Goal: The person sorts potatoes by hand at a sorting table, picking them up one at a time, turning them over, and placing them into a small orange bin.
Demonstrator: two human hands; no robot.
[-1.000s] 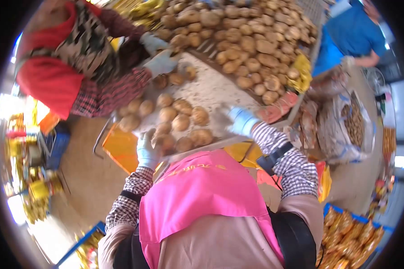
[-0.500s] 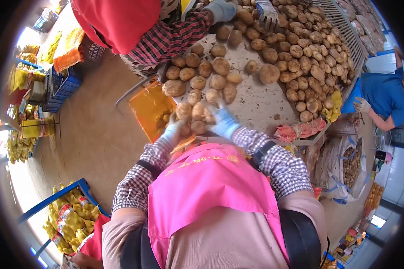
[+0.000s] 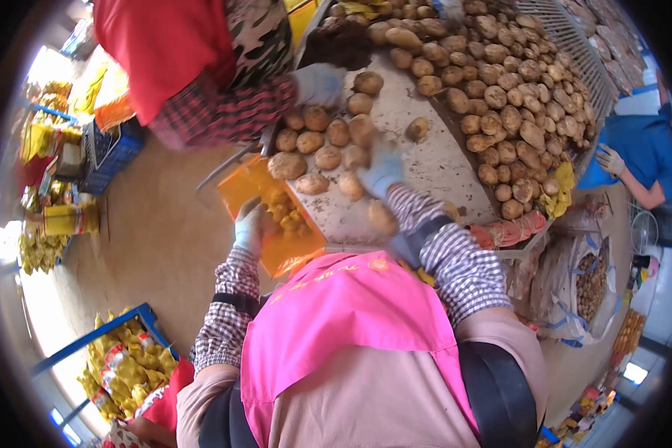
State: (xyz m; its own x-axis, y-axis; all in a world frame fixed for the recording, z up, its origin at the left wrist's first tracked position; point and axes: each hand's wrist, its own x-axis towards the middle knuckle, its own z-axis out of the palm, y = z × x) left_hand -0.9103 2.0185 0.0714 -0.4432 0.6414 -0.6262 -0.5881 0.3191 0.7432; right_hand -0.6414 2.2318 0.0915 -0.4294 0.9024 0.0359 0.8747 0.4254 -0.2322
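Potatoes (image 3: 328,158): loose on tabletop (image 3: 425,173), beside orange bag (image 3: 308,251). Hands apart: left hand (image 3: 249,227) at bag's outer edge, likely steadying it; right hand (image 3: 383,172) beside potatoes, blurred, within reach; both grips, cannot tell.

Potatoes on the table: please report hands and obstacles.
Left hand at rim of orange bag. Right hand blurred, beside loose potatoes. Possible obstacle: co-worker's gloved hand, near same potatoes.
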